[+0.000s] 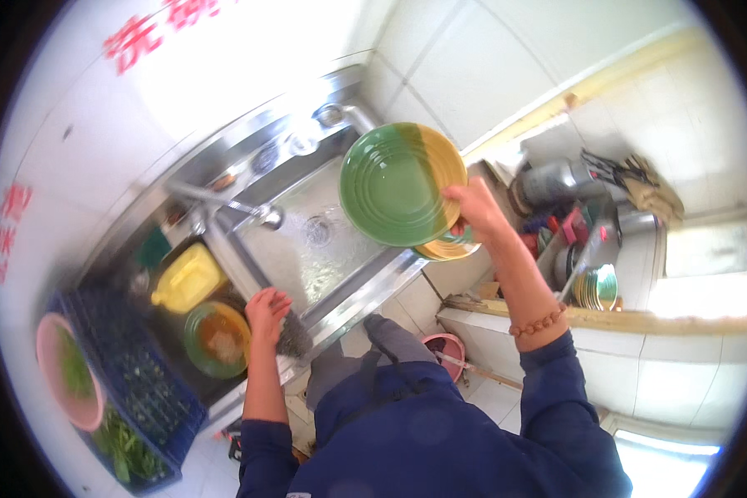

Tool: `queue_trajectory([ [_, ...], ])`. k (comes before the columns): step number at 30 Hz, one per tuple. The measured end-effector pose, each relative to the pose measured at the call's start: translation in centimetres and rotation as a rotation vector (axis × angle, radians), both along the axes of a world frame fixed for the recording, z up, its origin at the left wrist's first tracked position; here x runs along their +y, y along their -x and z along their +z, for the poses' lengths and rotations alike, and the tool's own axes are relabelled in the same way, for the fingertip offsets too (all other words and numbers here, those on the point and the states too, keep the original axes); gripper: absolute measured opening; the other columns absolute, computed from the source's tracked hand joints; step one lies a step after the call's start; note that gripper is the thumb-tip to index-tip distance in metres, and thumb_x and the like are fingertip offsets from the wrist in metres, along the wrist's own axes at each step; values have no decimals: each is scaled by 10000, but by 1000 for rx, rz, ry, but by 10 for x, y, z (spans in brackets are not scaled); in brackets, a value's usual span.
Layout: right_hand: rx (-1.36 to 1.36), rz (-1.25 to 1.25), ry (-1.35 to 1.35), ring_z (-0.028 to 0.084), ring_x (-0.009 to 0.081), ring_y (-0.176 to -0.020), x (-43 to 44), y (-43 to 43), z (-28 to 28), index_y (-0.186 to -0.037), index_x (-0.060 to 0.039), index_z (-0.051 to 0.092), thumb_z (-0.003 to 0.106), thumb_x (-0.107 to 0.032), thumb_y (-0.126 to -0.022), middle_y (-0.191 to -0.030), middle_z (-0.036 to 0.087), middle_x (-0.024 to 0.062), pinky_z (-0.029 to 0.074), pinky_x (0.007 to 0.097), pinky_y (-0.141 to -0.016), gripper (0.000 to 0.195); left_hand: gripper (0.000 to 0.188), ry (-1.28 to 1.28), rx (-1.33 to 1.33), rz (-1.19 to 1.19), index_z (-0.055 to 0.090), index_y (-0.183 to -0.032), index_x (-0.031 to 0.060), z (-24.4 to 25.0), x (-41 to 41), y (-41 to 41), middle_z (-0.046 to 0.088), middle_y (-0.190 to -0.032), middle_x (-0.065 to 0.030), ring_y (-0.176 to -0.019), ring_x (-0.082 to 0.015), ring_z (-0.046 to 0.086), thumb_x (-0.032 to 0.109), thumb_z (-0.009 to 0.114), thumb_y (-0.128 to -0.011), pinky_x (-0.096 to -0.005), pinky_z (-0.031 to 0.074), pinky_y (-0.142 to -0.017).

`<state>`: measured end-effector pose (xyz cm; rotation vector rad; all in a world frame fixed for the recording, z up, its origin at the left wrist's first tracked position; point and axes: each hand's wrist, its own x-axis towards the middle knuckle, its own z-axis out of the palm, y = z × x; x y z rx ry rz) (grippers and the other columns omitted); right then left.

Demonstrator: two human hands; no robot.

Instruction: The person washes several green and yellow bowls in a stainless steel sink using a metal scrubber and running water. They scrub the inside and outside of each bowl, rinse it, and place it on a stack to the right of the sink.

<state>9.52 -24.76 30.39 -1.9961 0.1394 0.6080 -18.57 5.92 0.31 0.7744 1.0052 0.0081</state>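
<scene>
My right hand (476,208) grips the yellow rim of a green-and-yellow bowl (398,183), tilted so its inside faces me. The bowl is above the right edge of a stainless steel sink basin (286,249), which has a drain and some water in it. Partly hidden below that bowl is another green-and-yellow dish (451,248). My left hand (267,314) is near the front of the divider between the two basins, its fingers loosely curled and apart. Beside it is a dark grey, rough-textured thing (294,336), perhaps a scouring pad.
The left basin holds a yellow plastic container (190,278) and a bowl of brownish liquid (215,342). A faucet (267,215) reaches over the right basin. Far left stand a blue crate (140,373) and a pink basin (68,373) with greens. Stacked bowls (597,287) sit right.
</scene>
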Motion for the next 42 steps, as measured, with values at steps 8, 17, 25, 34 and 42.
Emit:
queue_trajectory([
  [8, 10, -693, -446, 563, 212, -467, -242, 21, -24, -1001, 28, 643, 587, -153, -962, -753, 664, 113, 406, 324, -376, 193, 231, -101, 115, 32, 652, -1117, 84, -36, 10, 52, 698, -991, -61, -886, -231, 677, 270, 648, -980, -349, 553, -758],
  [17, -350, -1604, -825, 592, 233, -538, -550, -31, -62, -1113, -74, 547, 490, -163, -999, -769, 666, 160, 442, 319, -442, 155, 556, -711, 756, -926, 471, -1493, 72, 99, -84, 10, 493, -1524, -113, -1411, -214, 472, 294, 583, -995, -426, 421, -1144],
  [25, -462, -2018, -657, 613, 242, -599, -750, -32, -91, -1126, -88, 620, 368, -49, -915, -845, 675, 121, 411, 319, -483, 331, 380, -450, 592, -612, 476, -1317, 96, 55, -114, -33, 484, -1332, -86, -1238, -205, 481, 262, 578, -991, -409, 430, -1023],
  [34, -481, -2135, -626, 666, 280, -606, -777, -12, -122, -1154, 4, 594, 422, -215, -1028, -823, 690, 170, 454, 347, -472, 305, 191, -421, 567, -577, 482, -1120, 123, 54, -123, -56, 474, -1117, -57, -1043, -194, 491, 227, 573, -987, -389, 440, -887],
  [42, -214, -1977, -402, 696, 336, -667, -782, -3, -171, -1092, 32, 487, 255, -562, -1066, -868, 710, 185, 454, 359, -499, 638, 102, -369, 503, -550, 487, -944, 147, 41, -142, -67, 464, -925, -30, -870, -185, 500, 195, 568, -984, -372, 449, -766],
])
